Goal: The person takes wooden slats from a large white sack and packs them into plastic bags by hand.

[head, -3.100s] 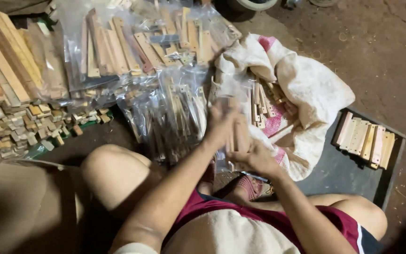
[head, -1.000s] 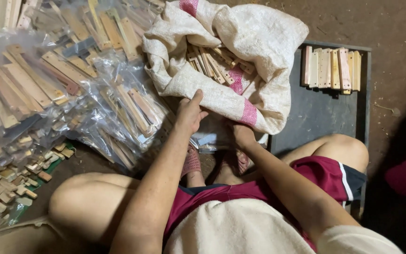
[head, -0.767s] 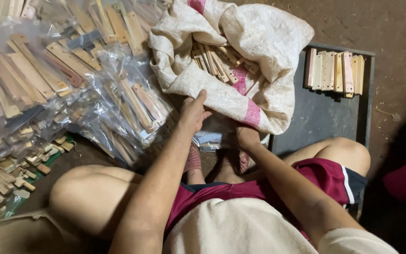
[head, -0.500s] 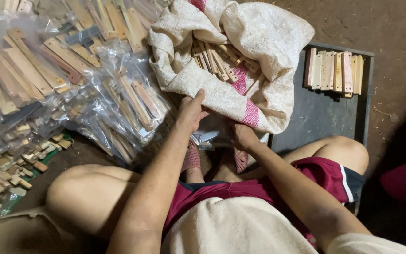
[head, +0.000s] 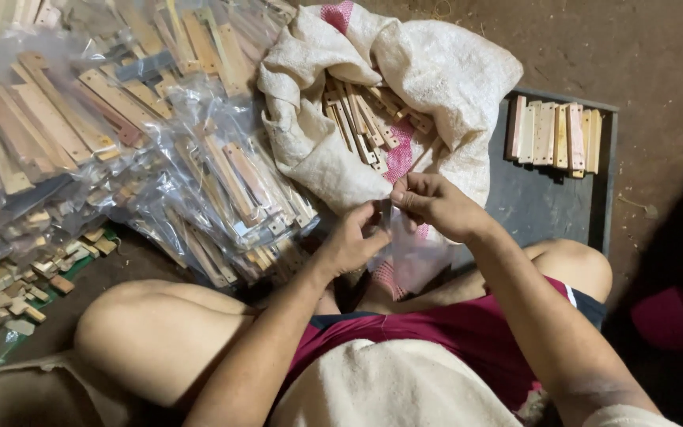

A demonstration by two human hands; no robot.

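Both grips pinch the mouth of a clear plastic bag (head: 409,253), left hand (head: 349,241) and right hand (head: 436,205), above the floor beside the sack (head: 436,71); thin film could slip or tear if tugged unevenly.

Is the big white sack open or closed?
Open. The sack's mouth is spread wide, and wooden sticks show inside. Both hands, left and right, hold a clear bag just in front of it.

cloth sack (head: 444,71), dark tray (head: 547,205), bagged sticks (head: 231,190)
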